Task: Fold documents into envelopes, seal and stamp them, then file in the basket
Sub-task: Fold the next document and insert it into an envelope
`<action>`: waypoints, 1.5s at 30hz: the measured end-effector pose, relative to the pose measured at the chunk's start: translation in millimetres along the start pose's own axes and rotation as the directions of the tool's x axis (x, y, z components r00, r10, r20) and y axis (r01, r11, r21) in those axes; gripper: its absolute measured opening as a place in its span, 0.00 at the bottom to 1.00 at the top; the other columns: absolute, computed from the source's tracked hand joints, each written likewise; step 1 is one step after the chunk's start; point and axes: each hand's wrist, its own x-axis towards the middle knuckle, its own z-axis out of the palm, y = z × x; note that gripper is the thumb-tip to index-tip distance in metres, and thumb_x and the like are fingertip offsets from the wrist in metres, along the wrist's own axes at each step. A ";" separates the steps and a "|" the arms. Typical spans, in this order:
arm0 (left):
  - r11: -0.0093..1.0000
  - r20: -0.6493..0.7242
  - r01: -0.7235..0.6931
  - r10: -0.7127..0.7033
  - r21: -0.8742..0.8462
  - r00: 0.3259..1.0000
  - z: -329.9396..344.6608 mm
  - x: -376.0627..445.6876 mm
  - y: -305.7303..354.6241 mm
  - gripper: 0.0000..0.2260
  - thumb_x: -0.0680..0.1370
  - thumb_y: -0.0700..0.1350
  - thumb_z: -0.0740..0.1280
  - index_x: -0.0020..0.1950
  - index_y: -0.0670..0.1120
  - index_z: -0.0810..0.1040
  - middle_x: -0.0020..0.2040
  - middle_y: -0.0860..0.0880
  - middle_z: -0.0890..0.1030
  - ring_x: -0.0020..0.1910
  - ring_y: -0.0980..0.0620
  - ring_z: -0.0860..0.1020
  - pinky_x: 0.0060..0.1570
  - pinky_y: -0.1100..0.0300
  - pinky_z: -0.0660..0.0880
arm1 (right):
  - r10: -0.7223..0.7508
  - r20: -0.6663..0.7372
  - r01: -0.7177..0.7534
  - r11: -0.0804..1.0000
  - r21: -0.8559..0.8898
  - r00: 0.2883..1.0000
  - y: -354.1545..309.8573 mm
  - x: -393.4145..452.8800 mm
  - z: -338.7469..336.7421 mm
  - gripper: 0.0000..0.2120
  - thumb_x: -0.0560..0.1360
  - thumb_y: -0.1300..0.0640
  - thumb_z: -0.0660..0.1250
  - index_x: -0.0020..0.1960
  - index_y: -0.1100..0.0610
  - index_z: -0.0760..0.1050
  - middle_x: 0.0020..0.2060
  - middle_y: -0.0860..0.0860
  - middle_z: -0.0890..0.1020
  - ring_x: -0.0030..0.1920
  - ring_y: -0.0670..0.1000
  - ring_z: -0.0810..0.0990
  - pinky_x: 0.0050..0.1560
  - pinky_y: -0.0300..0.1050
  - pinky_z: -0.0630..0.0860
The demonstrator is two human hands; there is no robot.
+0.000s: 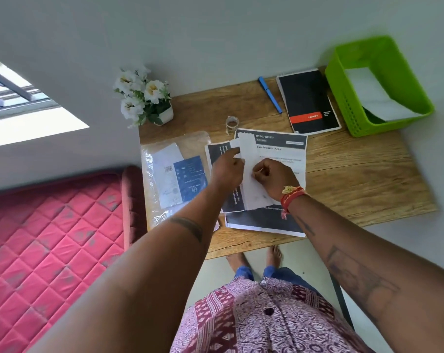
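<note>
A white envelope (248, 151) lies lengthwise on printed documents (282, 149) in the middle of the wooden table (355, 179). My left hand (227, 170) pinches its left edge near the open flap. My right hand (274, 178) rests curled on the envelope's lower part, pinching the paper. A folded dark-printed sheet (215, 154) sticks out from under the envelope on the left. A green basket (343, 105) stands at the far right corner with white envelopes (376, 95) inside. A roll of clear tape (232, 122) stands behind the papers.
A clear plastic pack of envelopes and a blue card (180, 179) lies left of the papers. A black notepad (308, 100) and blue pen (270, 94) lie at the back. A flower pot (149, 98) stands at the back left corner. A red mattress (50, 238) lies left of the table.
</note>
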 end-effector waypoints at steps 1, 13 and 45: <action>1.000 -0.014 -0.006 0.006 0.007 1.000 -0.1 0.5 -0.8 0.19 0.83 0.45 0.65 0.75 0.53 0.74 0.63 0.47 0.84 0.57 0.46 0.82 0.59 0.47 0.81 | -0.001 0.004 0.002 1.000 -0.023 1.000 0.5 1.0 0.6 0.06 0.77 0.55 0.73 0.53 0.54 0.82 0.48 0.51 0.85 0.48 0.53 0.81 0.52 0.44 0.77; 0.774 0.064 -0.207 0.212 0.599 0.975 5.6 0.4 -22.0 0.31 0.81 0.52 0.69 0.82 0.52 0.62 0.83 0.44 0.53 0.77 0.38 0.59 0.74 0.41 0.65 | 0.052 0.127 -0.018 0.968 -0.249 0.991 -10.5 29.3 -3.1 0.07 0.75 0.54 0.75 0.44 0.51 0.77 0.47 0.52 0.84 0.49 0.57 0.81 0.47 0.44 0.70; 0.450 0.298 -0.304 0.085 0.840 0.951 -2.6 0.3 -5.5 0.52 0.76 0.61 0.73 0.85 0.46 0.42 0.84 0.41 0.40 0.82 0.35 0.50 0.75 0.36 0.62 | 0.170 -0.020 -0.170 0.957 -0.235 0.985 -34.0 94.9 -28.2 0.19 0.76 0.47 0.73 0.59 0.59 0.76 0.53 0.59 0.83 0.53 0.62 0.80 0.48 0.47 0.70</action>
